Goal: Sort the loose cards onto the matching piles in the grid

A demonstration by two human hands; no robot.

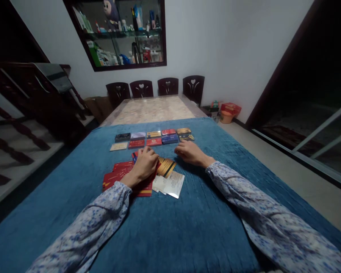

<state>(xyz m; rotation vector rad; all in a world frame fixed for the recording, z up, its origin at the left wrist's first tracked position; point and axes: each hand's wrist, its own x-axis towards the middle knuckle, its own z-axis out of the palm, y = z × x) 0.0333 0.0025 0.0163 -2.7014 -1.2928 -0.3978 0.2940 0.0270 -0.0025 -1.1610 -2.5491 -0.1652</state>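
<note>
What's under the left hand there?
Around the left hand I see red cards on its left, and a gold card and white cards on its right. The hand covers whatever lies directly beneath it, so that part can't be seen.

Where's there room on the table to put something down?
Bare blue cloth lies between the two sleeves, nearer than the loose cards. There's also bare table between the cloth and the chairs. It's crowded at the loose cards, under the left hand, and at the card stacks beyond.

L hand (144, 162) hides pt. of card pile (118, 174); print (173, 182) too sm.; sleeves (86, 222) cut off btm.
</note>
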